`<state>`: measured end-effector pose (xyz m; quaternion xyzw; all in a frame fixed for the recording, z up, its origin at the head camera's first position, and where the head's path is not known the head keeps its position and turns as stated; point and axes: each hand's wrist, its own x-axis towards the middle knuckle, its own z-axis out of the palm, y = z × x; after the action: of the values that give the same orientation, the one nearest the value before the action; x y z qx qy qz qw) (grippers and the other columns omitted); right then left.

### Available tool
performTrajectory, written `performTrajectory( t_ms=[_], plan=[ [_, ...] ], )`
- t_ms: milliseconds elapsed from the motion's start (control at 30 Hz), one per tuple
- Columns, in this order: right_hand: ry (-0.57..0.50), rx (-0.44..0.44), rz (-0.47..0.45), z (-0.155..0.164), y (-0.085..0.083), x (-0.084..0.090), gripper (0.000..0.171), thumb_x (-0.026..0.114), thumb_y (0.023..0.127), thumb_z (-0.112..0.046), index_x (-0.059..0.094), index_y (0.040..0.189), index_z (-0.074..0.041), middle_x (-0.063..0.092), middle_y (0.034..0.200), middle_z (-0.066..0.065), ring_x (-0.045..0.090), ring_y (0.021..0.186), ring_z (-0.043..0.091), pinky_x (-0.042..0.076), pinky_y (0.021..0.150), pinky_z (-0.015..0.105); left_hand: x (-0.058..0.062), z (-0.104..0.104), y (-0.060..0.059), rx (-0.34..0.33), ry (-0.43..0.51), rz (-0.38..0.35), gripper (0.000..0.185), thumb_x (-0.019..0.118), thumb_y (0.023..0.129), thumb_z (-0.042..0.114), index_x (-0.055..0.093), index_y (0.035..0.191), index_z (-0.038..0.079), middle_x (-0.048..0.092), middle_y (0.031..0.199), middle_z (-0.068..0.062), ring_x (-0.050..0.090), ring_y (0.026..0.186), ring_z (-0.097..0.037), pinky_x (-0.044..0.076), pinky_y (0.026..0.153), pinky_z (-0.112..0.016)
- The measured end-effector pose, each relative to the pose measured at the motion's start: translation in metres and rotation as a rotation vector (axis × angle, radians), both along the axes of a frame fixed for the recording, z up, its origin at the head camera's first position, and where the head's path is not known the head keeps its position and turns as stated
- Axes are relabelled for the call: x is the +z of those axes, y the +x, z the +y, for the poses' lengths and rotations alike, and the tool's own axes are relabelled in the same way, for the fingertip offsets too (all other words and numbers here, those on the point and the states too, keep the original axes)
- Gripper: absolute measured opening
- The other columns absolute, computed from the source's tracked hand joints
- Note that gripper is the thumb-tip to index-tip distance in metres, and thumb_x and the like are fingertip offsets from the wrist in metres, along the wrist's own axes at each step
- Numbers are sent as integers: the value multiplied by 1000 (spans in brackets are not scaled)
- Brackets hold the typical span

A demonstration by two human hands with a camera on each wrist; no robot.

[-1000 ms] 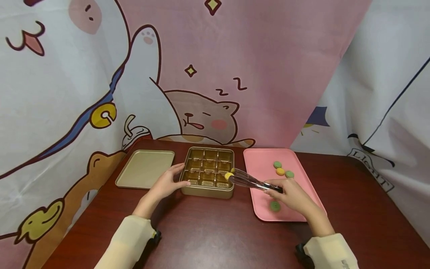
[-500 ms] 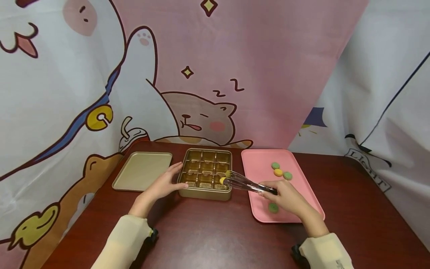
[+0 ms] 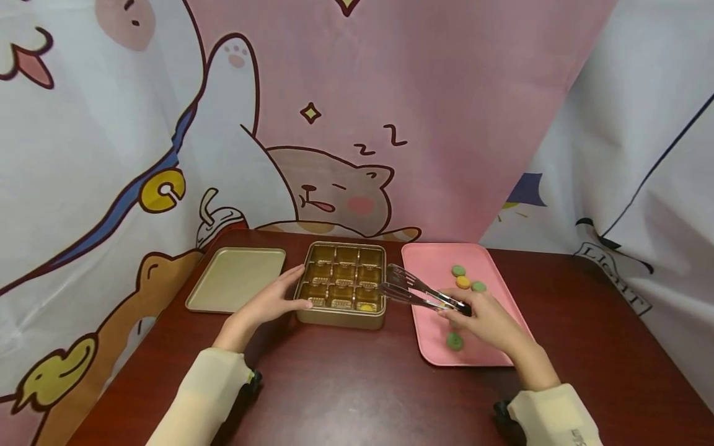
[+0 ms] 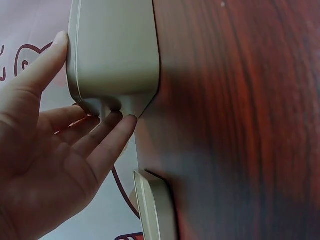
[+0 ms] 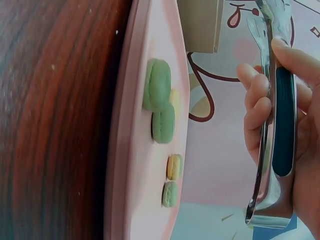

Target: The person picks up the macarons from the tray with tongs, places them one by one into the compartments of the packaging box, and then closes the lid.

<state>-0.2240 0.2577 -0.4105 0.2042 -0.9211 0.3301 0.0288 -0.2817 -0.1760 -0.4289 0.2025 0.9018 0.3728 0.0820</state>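
Observation:
My left hand (image 3: pixel 262 310) rests against the left side of a gold tin (image 3: pixel 340 320), thumb at its front rim and fingers along its wall; the left wrist view shows the fingertips touching the tin. Inside is a divided insert, with a yellow macaron (image 3: pixel 367 307) in the front right compartment. My right hand (image 3: pixel 491 319) grips metal tongs (image 5: pixel 284 120) by their dark handle. Their tips stand apart at the tin's right edge, nothing between them. On a pink tray (image 3: pixel 426 263) lie several green macarons (image 3: pixel 454 341) and a yellow one (image 3: pixel 463 282), one green partly hidden by my hand.
A flat gold lid (image 3: pixel 237 279) lies left of the tin on the dark wooden table (image 3: pixel 346 384). A cartoon-printed cloth (image 3: pixel 435 124) hangs right behind the table and along its sides.
The tongs held a yellow macaron over the tin's right side; they have let it go into the front right compartment, spread, and drawn back right. The left hand stays at the tin.

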Motion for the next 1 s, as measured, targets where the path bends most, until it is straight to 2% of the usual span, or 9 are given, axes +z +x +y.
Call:
performTrajectory(
  t_ms=[100,333,400,633,800,1000],
  plan=[
    [-1,-19,-4,4,2,1,28,74,90,-25,69,117,-16,74,82,-1,62,66,3,46,63,21,1,0,-1,1,0,1,89,74,91,25,22,157,-2,17,166,-20,18,152,-42,23,119,-62],
    [30,-42,88,15,4,5,31,78,87,-20,69,115,-10,69,90,-1,51,69,1,44,59,21,0,-1,0,3,8,-5,89,75,90,27,22,158,0,17,167,-18,18,153,-40,23,120,-61],
    [32,-41,105,19,5,6,31,77,88,-20,69,116,-8,70,95,2,52,71,1,44,60,21,0,-1,0,3,16,-5,89,75,90,25,22,158,0,17,167,-18,18,153,-40,22,120,-60],
    [36,-69,206,34,13,7,33,80,84,-14,71,115,-10,74,94,4,51,68,-2,44,56,20,-1,3,1,-6,24,-13,90,75,90,25,22,157,-2,18,166,-20,18,152,-41,22,120,-60],
    [42,-118,202,45,18,12,34,82,82,-13,72,113,-7,74,100,10,52,71,-3,46,56,19,-1,3,2,-3,16,-16,90,75,90,25,23,157,-2,18,166,-21,19,152,-41,23,120,-61],
    [53,-152,210,56,22,11,36,84,79,-13,72,112,-4,71,91,5,51,70,-3,46,56,19,2,-1,1,6,-3,-1,90,76,89,27,23,157,-2,19,166,-20,20,152,-42,24,119,-61]
  ],
)
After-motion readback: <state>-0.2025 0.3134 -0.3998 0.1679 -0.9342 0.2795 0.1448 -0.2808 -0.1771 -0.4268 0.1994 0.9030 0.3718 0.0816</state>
